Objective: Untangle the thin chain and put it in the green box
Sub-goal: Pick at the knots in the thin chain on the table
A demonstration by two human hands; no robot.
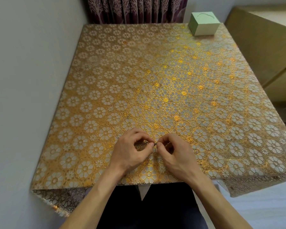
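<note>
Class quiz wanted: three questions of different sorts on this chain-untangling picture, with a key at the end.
1. True or false: the thin chain already lies in the green box.
2. Where on the table does the green box stand? A near left corner; B far right corner; C centre.
3. Fill in: both the left hand and the right hand ____ the chain.
Key: 1 false; 2 B; 3 pinch.

Table (pixel 155 66) draped in gold floral cloth (pixel 59 198), green box (pixel 203 23) at far right corner

The box (pixel 203 24) sits on the table (pixel 139 71), at its far right corner.
</note>
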